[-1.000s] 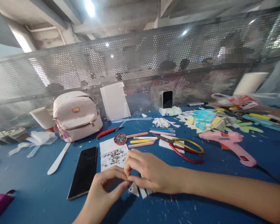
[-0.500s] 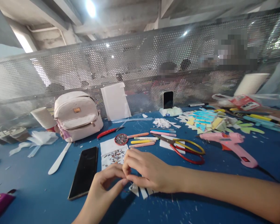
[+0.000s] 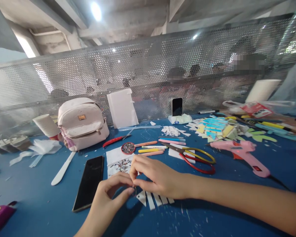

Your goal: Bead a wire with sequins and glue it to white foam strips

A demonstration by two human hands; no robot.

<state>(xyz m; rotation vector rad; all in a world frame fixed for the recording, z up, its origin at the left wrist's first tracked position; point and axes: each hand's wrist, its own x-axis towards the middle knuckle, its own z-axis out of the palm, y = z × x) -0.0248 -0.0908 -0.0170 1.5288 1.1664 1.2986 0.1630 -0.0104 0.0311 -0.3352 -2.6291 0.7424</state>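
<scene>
My left hand [image 3: 111, 194] and my right hand [image 3: 155, 174] meet fingertip to fingertip above the blue table. A small, thin metal-looking ring [image 3: 134, 191] shows at the left thumb tip, just under the right fingers; its upper part is hidden. Both hands are closed in a pinch at it. Below my right hand lie several white paper strips [image 3: 151, 200], fanned out in a row. Just beyond my fingers, a white sheet [image 3: 113, 153] carries scattered small dark and coloured bits [image 3: 122, 165]. A red round dish [image 3: 128, 148] full of such bits sits on the sheet's corner.
A black phone [image 3: 89, 182] lies left of my hands. Several pens [image 3: 150, 150], red-and-yellow-handled scissors [image 3: 199, 156] and a pink glue gun [image 3: 241, 153] lie to the right. A backpack [image 3: 82, 123] and a perforated metal screen [image 3: 148, 79] stand behind. Coloured paper pieces [image 3: 217, 126] are heaped at right.
My right hand has lifted slightly, so more of the white strips and the small ring show. My left hand stays nearly in place.
</scene>
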